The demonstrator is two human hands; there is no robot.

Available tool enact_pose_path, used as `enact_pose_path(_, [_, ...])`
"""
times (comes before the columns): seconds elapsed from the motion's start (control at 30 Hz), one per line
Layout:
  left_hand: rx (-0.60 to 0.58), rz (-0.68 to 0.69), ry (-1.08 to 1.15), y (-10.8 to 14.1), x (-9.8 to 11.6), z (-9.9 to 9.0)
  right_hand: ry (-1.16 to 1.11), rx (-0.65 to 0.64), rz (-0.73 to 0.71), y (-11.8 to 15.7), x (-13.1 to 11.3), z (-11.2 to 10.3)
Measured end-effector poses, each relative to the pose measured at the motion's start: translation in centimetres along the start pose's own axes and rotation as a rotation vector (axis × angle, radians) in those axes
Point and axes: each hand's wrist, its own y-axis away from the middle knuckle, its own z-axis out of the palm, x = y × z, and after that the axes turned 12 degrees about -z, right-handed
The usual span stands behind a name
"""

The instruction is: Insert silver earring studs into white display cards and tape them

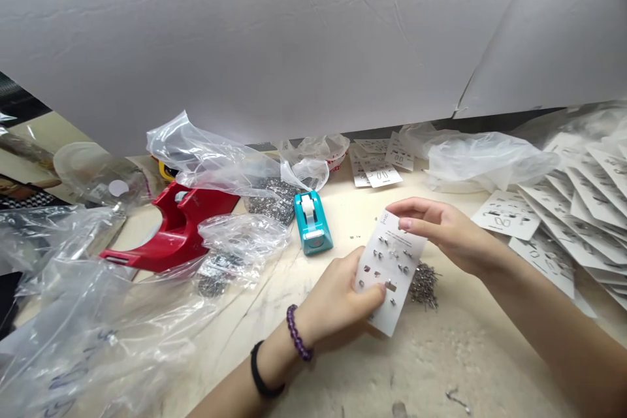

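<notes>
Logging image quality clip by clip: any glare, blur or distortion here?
Head view: bright glare streaks the clear plastic bags; head view: the right forearm seems stretched toward the corner; head view: the held card has fine print too small to read.

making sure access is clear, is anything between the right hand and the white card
Nothing visible is in the way: the right hand's fingertips are at the upper end of the white card, which the left hand grips lower down. The metal pile sits beside the card.
</notes>
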Motion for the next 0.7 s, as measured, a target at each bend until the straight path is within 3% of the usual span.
enact_pose_path(0.2, [0.004, -0.02, -0.02, -0.1, 0.2, -0.9, 0.017, -0.214, 0.071, 0.1, -0.4, -0.4])
enact_pose_path(0.47, [-0.056, -0.026, -0.152, -0.1, 0.3, -0.9, 0.021, -0.271, 0.163, 0.3, 0.1, 0.8])
enact_pose_path(0.7, [-0.046, -0.023, -0.184, -0.1, 0.4, -0.9, 0.082, -0.277, 0.105, 0.5, 0.2, 0.9])
